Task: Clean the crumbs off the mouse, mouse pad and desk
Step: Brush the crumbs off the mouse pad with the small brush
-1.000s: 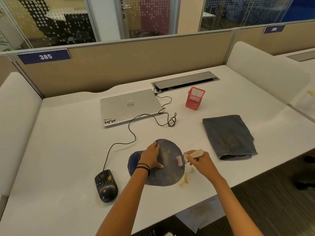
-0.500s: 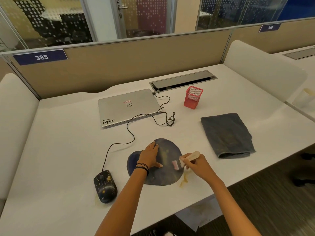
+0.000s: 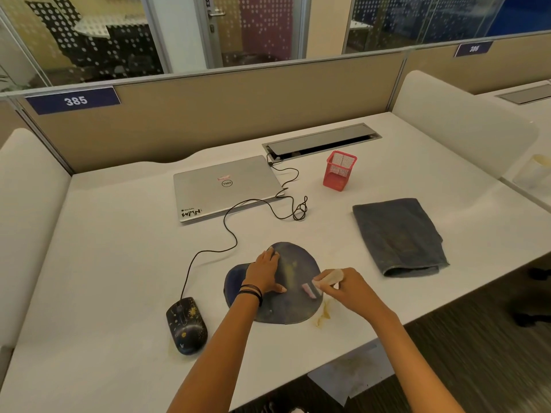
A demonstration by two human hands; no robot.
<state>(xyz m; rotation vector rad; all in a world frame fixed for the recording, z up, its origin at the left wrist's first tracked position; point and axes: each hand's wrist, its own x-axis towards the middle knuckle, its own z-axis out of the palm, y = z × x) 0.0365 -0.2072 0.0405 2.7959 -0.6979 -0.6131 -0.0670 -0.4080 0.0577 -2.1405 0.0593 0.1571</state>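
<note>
Head view. The dark mouse pad point(image 3: 298, 257) lies on the white table point(image 3: 119, 263), near the near edge and about mid-width. The left hand point(image 3: 265, 272) presses flat on the pad's left part, fingers straight and together, thumb out to the right. The right hand point(image 3: 346, 289) has its fingers curled round a small brush point(image 3: 331, 277) with a pale handle. The pink bristles touch the pad's right side. A yellowish smear point(image 3: 289, 271) shows on the pad between the 2 hands. Yellow-brown crumbs point(image 3: 323, 315) lie on the table just beside the pad's near right edge.

The black mouse point(image 3: 186, 324), speckled yellow, sits left of the pad and apart from it. Its cable point(image 3: 229, 231) runs far to a closed silver laptop point(image 3: 226, 187). A red mesh holder point(image 3: 340, 171) stands upright right of the laptop. A folded grey cloth point(image 3: 398, 236) lies right of the pad, well apart. The far partition carries a plate point(image 3: 74, 100) marked 385.
</note>
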